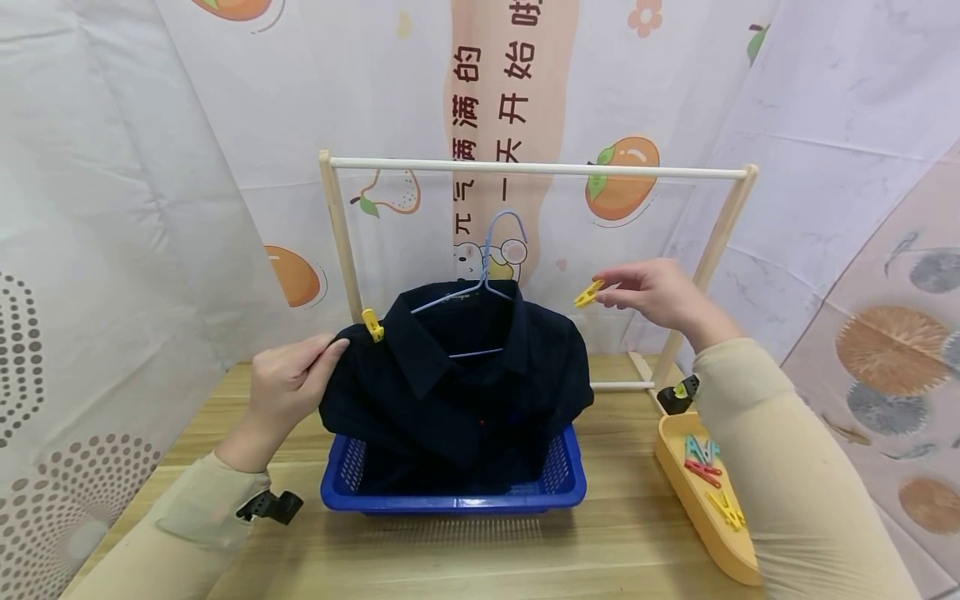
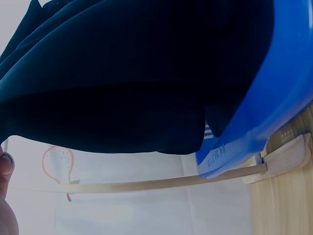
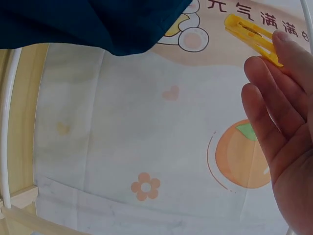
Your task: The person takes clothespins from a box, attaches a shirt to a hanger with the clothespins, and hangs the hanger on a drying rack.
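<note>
A dark navy shirt (image 1: 450,400) with a collar hangs on a blue wire hanger (image 1: 487,258), its lower part inside a blue basket (image 1: 457,503). My left hand (image 1: 288,379) pinches the shirt's shoulder edge at the left. Close beside those fingers, a yellow clothespin (image 1: 372,325) is clipped on the shoulder. To the right of the shirt, my right hand (image 1: 652,292) pinches a second yellow clothespin (image 1: 588,293) between thumb and fingers, apart from the fabric. The right wrist view shows that clothespin (image 3: 252,38) at the fingertips, with the shirt (image 3: 98,24) at upper left.
A wooden rack with a white top bar (image 1: 536,168) stands behind the basket on the wooden table (image 1: 360,554). At the right, a yellow tray (image 1: 693,508) holds several red, green and yellow clothespins. Printed curtains hang behind and at the sides.
</note>
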Action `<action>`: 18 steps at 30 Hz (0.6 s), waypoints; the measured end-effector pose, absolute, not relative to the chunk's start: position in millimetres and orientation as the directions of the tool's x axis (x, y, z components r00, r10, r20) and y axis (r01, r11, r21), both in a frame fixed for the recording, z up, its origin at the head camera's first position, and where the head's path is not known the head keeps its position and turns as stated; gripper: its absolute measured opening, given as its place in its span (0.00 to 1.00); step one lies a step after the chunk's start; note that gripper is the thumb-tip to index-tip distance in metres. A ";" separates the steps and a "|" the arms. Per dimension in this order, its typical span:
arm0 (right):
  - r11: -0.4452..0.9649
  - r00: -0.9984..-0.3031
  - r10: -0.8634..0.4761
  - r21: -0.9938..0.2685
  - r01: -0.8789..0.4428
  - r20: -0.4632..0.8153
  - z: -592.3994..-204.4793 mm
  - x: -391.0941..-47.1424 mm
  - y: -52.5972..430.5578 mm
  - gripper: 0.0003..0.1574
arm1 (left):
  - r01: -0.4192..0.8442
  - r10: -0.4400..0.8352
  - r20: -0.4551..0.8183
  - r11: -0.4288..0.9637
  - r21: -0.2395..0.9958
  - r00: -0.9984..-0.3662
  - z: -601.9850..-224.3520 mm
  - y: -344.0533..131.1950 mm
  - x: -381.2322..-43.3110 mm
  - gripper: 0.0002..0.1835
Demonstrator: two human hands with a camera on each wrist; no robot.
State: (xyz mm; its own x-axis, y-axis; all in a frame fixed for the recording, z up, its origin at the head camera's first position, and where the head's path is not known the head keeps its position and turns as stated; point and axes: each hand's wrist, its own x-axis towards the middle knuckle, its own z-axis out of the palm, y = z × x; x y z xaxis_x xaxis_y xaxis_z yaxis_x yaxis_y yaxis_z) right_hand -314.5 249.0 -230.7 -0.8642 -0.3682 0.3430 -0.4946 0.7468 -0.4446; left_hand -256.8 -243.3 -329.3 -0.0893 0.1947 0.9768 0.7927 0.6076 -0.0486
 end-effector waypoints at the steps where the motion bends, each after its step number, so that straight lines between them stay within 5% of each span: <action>1: 0.746 -0.862 -0.376 -0.440 -0.500 0.341 -230.6 -315.0 247.9 0.19 | 0.791 0.195 0.977 0.610 -0.051 -0.088 -329.3 -243.3 -256.6 0.24; 18: 0.749 -0.829 -0.428 -0.372 -0.549 0.361 -228.7 -323.8 229.1 0.16 | 0.792 0.211 0.972 0.609 -0.048 -0.103 -331.0 -246.7 -256.5 0.22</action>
State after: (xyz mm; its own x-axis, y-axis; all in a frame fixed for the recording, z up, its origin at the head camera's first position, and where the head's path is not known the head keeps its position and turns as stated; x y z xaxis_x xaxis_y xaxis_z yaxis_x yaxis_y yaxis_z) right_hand -323.8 229.1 -228.7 -0.8286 -0.4277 0.3612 -0.5486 0.7488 -0.3719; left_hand -256.5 -246.7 -331.0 -0.1025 0.2108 0.9721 0.7920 0.6085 -0.0484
